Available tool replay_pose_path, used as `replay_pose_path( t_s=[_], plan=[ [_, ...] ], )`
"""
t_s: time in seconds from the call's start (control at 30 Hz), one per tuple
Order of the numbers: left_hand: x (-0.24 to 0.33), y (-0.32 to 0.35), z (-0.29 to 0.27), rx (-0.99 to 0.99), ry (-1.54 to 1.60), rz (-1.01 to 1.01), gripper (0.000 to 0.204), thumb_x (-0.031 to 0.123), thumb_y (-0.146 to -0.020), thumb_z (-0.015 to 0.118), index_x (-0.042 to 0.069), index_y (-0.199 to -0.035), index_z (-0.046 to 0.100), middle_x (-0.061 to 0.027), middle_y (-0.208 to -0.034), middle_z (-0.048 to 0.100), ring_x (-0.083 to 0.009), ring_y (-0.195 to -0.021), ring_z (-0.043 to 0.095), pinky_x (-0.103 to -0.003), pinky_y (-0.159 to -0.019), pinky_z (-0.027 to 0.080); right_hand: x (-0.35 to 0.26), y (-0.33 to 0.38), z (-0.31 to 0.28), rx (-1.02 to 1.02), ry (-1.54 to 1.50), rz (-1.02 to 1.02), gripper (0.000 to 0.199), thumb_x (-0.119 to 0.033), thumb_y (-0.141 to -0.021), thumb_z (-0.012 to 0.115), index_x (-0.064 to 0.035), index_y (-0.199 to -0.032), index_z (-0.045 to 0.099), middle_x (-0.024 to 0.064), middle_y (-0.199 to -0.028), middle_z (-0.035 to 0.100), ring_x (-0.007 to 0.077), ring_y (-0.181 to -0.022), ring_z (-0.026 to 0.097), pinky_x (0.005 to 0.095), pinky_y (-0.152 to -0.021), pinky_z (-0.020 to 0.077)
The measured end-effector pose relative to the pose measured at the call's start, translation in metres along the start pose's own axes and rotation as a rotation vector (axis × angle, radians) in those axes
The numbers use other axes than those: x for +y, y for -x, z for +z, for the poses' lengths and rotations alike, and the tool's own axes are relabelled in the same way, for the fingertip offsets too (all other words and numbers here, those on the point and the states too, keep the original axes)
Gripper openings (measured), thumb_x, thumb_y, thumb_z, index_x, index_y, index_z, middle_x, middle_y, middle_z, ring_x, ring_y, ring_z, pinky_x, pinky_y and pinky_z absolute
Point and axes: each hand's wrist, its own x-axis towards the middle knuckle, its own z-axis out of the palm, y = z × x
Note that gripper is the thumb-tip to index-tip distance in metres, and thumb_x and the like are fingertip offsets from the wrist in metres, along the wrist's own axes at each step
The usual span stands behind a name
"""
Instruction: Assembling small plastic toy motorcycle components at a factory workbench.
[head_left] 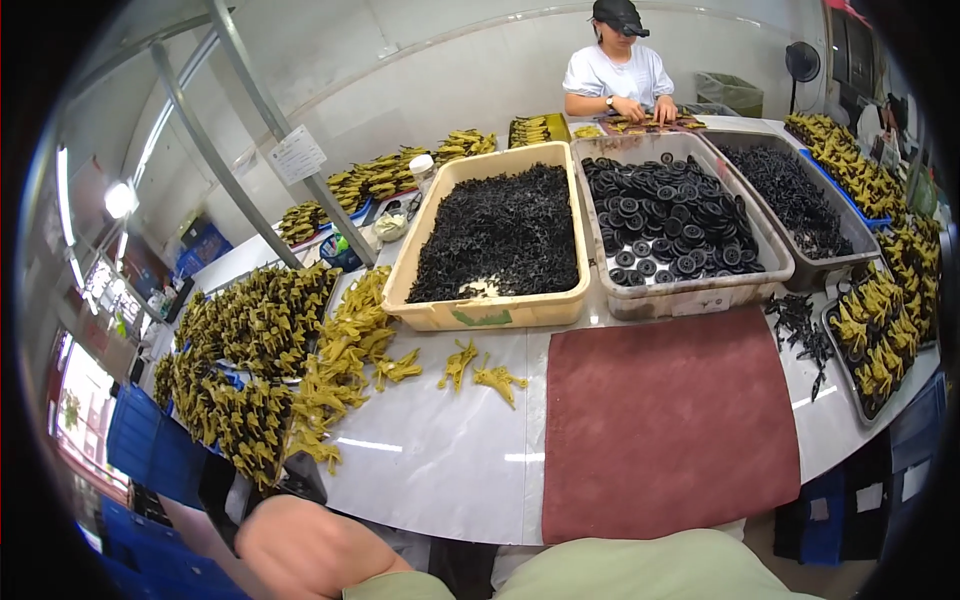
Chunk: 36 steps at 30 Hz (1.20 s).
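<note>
Neither of my hands shows. Only my bare left arm point(300, 545) comes in at the lower left, bent below the table's edge, and its hand end is hidden behind a dark object point(222, 492). My light green shirt point(620, 570) fills the lower edge. Straight ahead a red-brown mat point(670, 420) lies on the white table point(440, 470). Two loose yellow plastic parts point(480, 372) lie left of the mat. A heap of the same yellow parts point(335, 365) spreads further left.
Behind the mat stand a tan bin of black parts point(480, 315), a grey bin of black wheels point(690, 297) and another grey bin point(838, 265). A tray of yellow parts point(875, 340) sits right. A co-worker point(615, 75) works at the far end. Blue crates point(150, 445) stand left.
</note>
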Motion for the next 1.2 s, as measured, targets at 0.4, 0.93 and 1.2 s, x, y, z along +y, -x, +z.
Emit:
replay_pose_path(
  t_s=[0.4,0.93,1.2],
  plan=[
    [-0.094,-0.006,0.024,-0.334,0.221,0.217,0.018,0.012,-0.092,0.053,-0.005,-0.091,0.060,-0.0080,-0.069,0.052,-0.0227,-0.063,0.053,-0.037,-0.055,0.038,-0.153,0.087,-0.074,-0.060,0.247,0.155,0.032,-0.027,-0.094,0.060,0.0034,-0.101,0.068,0.0064,-0.091,0.073,0.0130,-0.079,0.067,0.0244,-0.072,0.0525],
    [-0.113,0.042,0.024,-0.113,0.321,0.142,0.014,0.007,-0.088,0.067,-0.004,-0.097,0.066,-0.0090,-0.072,0.060,-0.0259,-0.056,0.053,-0.038,-0.050,0.038,-0.385,0.010,-0.101,-0.035,0.501,-1.034,0.022,-0.010,-0.088,0.063,0.0064,-0.103,0.063,0.0183,-0.094,0.064,0.0333,-0.083,0.062,0.0390,-0.072,0.0511],
    [-0.104,0.027,0.016,-0.182,0.300,0.136,0.016,0.005,-0.088,0.066,-0.006,-0.101,0.065,-0.0090,-0.069,0.057,-0.0242,-0.054,0.050,-0.035,-0.049,0.034,-0.484,-0.033,-0.025,-0.307,0.518,-1.421,0.039,-0.013,-0.085,0.067,0.0043,-0.118,0.058,0.0164,-0.106,0.057,0.0315,-0.092,0.058,0.0402,-0.079,0.0487]
  ],
)
